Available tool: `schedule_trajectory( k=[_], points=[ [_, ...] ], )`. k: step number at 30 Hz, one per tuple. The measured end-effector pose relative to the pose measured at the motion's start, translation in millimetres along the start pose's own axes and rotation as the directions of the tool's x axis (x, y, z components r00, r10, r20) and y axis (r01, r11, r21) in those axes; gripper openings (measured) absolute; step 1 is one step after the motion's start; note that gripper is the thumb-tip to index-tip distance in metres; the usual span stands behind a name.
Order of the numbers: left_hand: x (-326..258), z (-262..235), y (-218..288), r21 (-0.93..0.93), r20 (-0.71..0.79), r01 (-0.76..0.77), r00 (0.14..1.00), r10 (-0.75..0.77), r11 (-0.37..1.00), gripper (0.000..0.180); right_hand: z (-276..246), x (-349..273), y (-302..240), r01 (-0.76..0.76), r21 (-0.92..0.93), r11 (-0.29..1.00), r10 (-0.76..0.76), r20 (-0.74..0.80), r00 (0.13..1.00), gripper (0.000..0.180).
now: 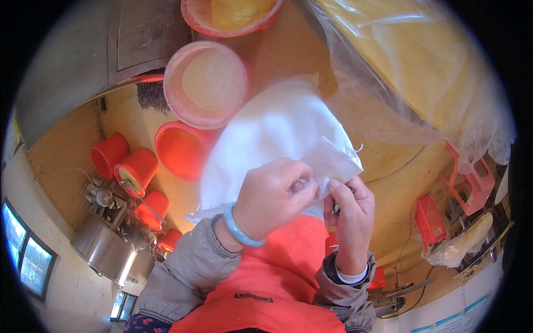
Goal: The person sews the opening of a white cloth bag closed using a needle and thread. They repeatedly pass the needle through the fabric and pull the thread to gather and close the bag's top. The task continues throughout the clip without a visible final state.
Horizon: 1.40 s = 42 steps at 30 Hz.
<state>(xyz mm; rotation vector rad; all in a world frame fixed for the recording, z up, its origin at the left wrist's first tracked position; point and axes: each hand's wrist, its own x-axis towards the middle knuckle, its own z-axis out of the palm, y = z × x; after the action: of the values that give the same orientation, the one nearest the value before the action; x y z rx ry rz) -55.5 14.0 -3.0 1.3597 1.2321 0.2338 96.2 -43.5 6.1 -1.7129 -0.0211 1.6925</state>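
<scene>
A large white woven sack [266,125], filled out and pale, stands right in front of me. Its folded top corner [334,161] sticks up between my hands, with a loose thread end beside it. My left hand [269,191], a pale blue bangle at its wrist, is closed in a pinch on the sack's crumpled edge. On the other side my right hand [352,216] grips the same corner between thumb and fingers. Something small and dark shows among the right fingers; its kind is not clear.
Pink tub [173,72] with pale contents stands beyond the sack, near a red bucket [179,150]. Clear plastic sheeting [400,50] covers something yellow at the far right. Left are more red buckets [136,169] and a steel drum [102,244]; right, a pink stool [474,186] and red basket [429,222].
</scene>
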Motion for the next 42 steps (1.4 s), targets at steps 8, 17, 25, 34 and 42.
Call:
schedule_trajectory(
  k=[8,17,25,34,42],
  points=[
    [-0.7,2.1,-0.2,0.070,-0.032,-0.014,0.999,0.017,0.997,0.008,-0.3,-0.1,0.6,0.006,-0.012,1.000,-0.006,0.005,1.000,0.013],
    [-1.7,-8.2,-6.8,-0.297,0.204,0.374,0.924,-0.324,0.879,0.007,-4.4,2.3,2.6,-0.056,0.003,0.998,0.056,0.031,0.998,0.012],
    [-7.9,-12.9,-8.6,-0.338,0.265,0.441,0.892,-0.365,0.832,0.011,-2.0,-33.3,-17.2,0.283,0.026,0.959,-0.284,0.033,0.958,0.008],
    [-15.2,-8.0,-13.6,-0.462,0.256,0.410,0.910,-0.325,0.787,0.015,22.2,-25.4,-8.6,0.511,-0.626,0.589,-0.589,0.101,0.802,0.027],
    [-20.0,-12.6,-12.7,-0.443,0.283,0.447,0.892,-0.352,0.777,0.015,24.1,-23.7,-5.0,0.488,-0.757,0.433,-0.615,0.147,0.774,0.022]
  ],
)
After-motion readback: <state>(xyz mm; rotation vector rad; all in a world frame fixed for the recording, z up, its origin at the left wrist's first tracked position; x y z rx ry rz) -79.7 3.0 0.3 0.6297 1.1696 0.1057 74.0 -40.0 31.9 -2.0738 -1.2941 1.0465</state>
